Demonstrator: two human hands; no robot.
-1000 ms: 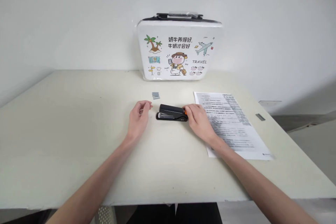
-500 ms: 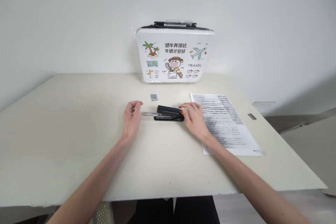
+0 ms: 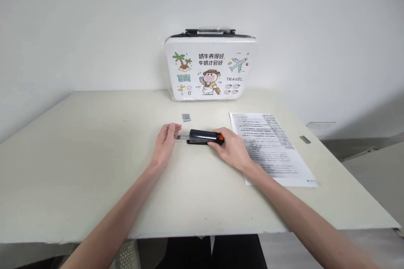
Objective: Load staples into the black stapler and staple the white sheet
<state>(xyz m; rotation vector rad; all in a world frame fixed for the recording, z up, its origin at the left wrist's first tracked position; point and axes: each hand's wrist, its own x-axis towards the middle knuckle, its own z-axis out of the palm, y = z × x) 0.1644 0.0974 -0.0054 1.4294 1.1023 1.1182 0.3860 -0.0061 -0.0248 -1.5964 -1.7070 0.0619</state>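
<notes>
One pale cream table with a flat top [image 3: 78,172] extends across the scene from left to right. Left of centre, the left hand [image 3: 165,142] is positioned above the tabletop, its fingers curled and set narrow, with thumb and fingertips close together. These fingertips are located at the outer end of a slim silver metal rail [image 3: 184,137]; whether they grip it cannot be told. Far of the rail, several short grey staple strips [image 3: 186,117] lie grouped on the table. Farther still, a white rectangular case with cartoon prints and a black handle [image 3: 206,67] stands upright near the wall. At centre, near of the case, is a black stapler with an orange rear button [image 3: 204,135]; the rail projects from its left end. The right hand [image 3: 232,146] holds the stapler's right end, thumb on the near side, fingers on the far side. Right of centre, a white printed paper sheet [image 3: 279,166] lies flat, partly beneath the right forearm. Farther right rests one separate dark grey strip [image 3: 305,139].
</notes>
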